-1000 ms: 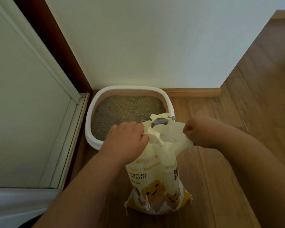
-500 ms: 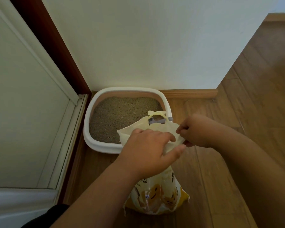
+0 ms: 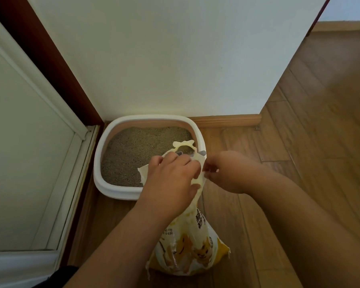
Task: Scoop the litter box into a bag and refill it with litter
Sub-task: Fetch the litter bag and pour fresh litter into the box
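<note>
A white litter box (image 3: pixel 112 189) with a tan inner wall stands on the floor in the corner, filled with grey-brown litter (image 3: pixel 137 150). In front of it stands a yellow bag of bentonite cat litter (image 3: pixel 187 252) with cats printed on it. My left hand (image 3: pixel 170 181) lies over the bag's top, its fingers curled round the pale plastic near the handle loop (image 3: pixel 184 145). My right hand (image 3: pixel 227 171) pinches the bag's top edge from the right. A small grey part (image 3: pixel 202 152) shows at the box's right rim, mostly hidden behind the bag.
A white wall (image 3: pixel 164 59) rises directly behind the box, with a wooden skirting board (image 3: pixel 227 120) at its foot. A white door panel (image 3: pixel 25 142) in a dark red-brown frame closes off the left. Wooden floor (image 3: pixel 310 152) stretches to the right.
My left hand has shifted from the bag's left side onto its top, towards my right hand. The bag's top has been gathered and folded between both hands. The view has tilted slightly.
</note>
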`<state>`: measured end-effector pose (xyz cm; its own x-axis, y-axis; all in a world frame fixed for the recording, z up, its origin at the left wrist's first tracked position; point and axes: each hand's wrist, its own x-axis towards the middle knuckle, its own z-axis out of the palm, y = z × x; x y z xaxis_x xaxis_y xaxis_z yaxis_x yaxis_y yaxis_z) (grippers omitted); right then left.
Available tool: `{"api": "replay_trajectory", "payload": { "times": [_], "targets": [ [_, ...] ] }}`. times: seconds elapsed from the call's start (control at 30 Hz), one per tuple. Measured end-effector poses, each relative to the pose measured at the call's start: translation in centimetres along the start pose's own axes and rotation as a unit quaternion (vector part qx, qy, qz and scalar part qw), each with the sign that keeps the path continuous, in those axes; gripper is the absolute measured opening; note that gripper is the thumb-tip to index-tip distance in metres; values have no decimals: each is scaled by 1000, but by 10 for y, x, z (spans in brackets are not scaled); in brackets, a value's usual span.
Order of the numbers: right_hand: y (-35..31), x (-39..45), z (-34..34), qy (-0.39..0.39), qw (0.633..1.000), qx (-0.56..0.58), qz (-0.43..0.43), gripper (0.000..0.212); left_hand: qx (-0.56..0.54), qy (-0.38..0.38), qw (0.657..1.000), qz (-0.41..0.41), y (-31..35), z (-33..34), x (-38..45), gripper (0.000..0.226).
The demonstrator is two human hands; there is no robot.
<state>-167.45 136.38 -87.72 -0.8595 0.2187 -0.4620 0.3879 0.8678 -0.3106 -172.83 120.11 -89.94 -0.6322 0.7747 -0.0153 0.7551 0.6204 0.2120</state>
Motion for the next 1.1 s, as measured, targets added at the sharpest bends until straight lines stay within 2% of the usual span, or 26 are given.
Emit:
{"api": "replay_trajectory", "payload": {
  "times": [0.07,0.17,0.27,0.37,0.43,0.53,0.73,0.8,0.87,0.9,0.97,1.03,1.1],
  "targets": [
    [2,-2,-2,-10,1000,-4,-4,26,2,-1,1000,7,2,0,-1,27],
    [3,-3,-3,-24,999,-20,2,28,-41,-10,999,9,6,-2,-4,29],
    [5,-1,-3,-19,999,-40,13,31,-31,-34,999,27,4,-1,-3,45],
    [6,-1,-4,-13,999,-48,22,33,20,-6,999,31,4,2,-2,65],
    [7,-1,-6,-9,998,-53,30,35,24,23,999,-3,3,2,-1,73],
    [7,-4,-9,-24,997,-57,45,42,-1,48,998,-44,2,3,2,71],
    [2,-9,-17,-25,998,-52,27,39,-104,-4,995,-1,26,17,-1,67],
    [2,-10,-18,-24,998,-56,21,40,-148,-23,988,-27,34,19,-2,65],
    [3,-10,-16,-12,999,-46,17,39,-190,-28,980,-61,39,20,-3,54],
    [4,-9,-14,-8,999,-37,18,38,-171,-17,983,-65,39,21,-4,48],
    [7,-8,-11,1,1000,-21,21,31,-56,12,997,-54,37,22,-5,40],
    [10,-7,-8,7,1000,-8,15,24,9,-2,999,-46,34,21,-3,27],
    [11,-7,-6,8,1000,9,5,20,26,-35,998,-38,31,23,3,34]
  ]
}}
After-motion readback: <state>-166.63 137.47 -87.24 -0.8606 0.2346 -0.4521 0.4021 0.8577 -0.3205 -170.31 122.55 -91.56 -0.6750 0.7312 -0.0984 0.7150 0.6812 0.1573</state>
